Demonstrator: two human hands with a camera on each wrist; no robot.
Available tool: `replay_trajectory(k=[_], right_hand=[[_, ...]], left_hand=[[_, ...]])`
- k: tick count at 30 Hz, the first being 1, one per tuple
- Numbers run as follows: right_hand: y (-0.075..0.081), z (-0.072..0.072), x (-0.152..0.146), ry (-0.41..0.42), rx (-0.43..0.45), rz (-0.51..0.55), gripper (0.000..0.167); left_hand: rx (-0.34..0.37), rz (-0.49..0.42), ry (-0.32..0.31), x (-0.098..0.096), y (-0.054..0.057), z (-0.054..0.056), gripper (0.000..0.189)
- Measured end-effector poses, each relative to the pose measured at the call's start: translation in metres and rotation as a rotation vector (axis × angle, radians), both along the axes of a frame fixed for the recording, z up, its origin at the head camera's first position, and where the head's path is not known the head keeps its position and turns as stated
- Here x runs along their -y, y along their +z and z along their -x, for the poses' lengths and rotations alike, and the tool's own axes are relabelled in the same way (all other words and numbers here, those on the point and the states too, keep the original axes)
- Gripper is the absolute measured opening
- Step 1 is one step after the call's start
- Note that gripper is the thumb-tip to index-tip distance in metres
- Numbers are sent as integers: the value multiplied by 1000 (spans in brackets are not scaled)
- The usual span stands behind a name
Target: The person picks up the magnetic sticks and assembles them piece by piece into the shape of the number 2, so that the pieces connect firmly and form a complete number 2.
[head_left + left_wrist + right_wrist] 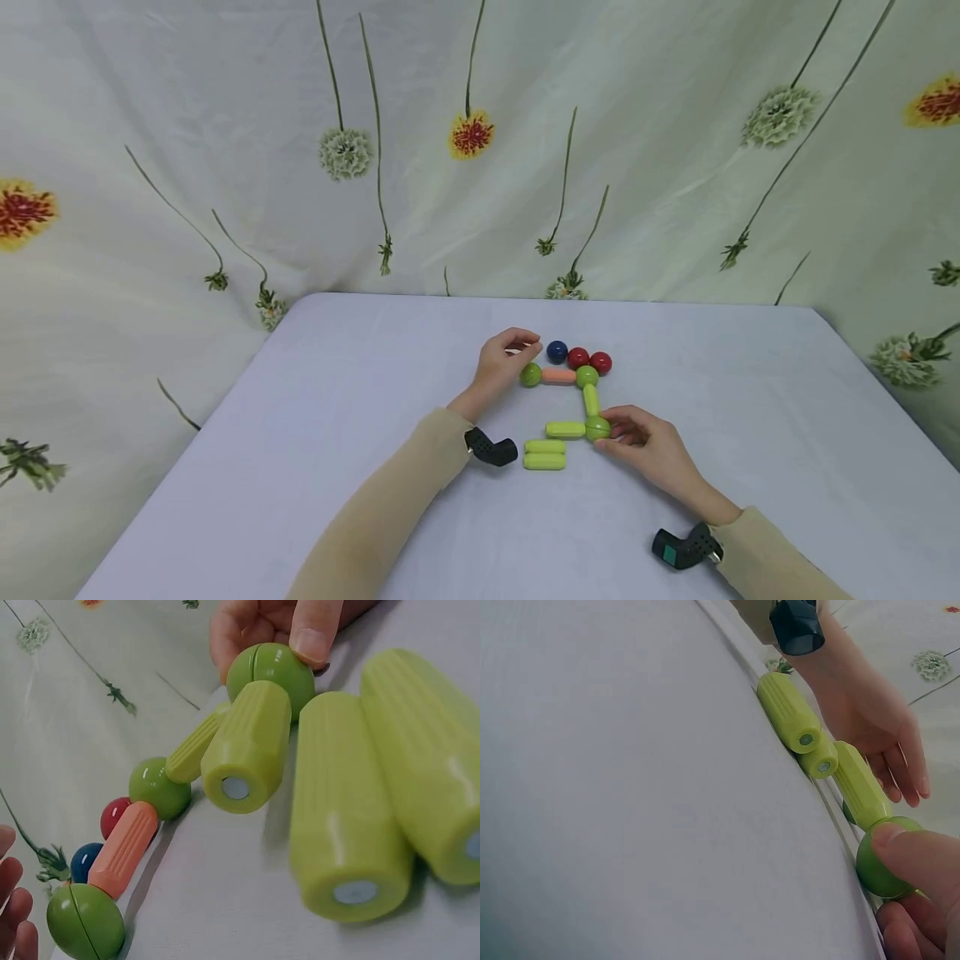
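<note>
My right hand (pixel 643 442) pinches a green ball (pixel 597 428) at the near corner of a chain of magnetic building pieces. From that ball one yellow-green rod (pixel 566 429) points left, and another yellow-green rod (pixel 592 400) runs away to a second green ball (pixel 587 377). A salmon rod (pixel 558 376) links this ball to a third green ball (pixel 531 375) at the far left. Beside that third ball is my left hand (pixel 504 365), its fingers loosely bent with nothing held; the left wrist view shows a gap between them.
Two loose yellow-green rods (pixel 545 454) lie side by side in front of the chain, round metal discs (pixel 355 892) in their ends. Behind the chain sit a blue ball (pixel 557 352) and two red balls (pixel 589 360). A flowered cloth (pixel 420 208) hangs behind the white table (pixel 360 367).
</note>
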State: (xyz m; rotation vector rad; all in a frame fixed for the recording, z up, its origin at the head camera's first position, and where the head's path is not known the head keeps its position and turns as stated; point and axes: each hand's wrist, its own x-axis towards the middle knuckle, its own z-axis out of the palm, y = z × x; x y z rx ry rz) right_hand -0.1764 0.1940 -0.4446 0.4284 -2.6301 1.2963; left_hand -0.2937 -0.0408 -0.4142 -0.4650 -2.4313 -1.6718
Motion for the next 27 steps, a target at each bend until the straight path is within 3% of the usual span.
replay_trajectory(k=[11, 18, 27], right_hand=[[-1, 0, 0, 11, -5, 19, 37], [0, 0, 0, 14, -5, 28, 37], [-1, 0, 0, 5, 2, 18, 37]], left_hand=[[166, 189, -84, -8, 4, 19, 32], [224, 201, -132, -13, 6, 23, 33], [206, 252, -161, -18, -2, 29, 36]])
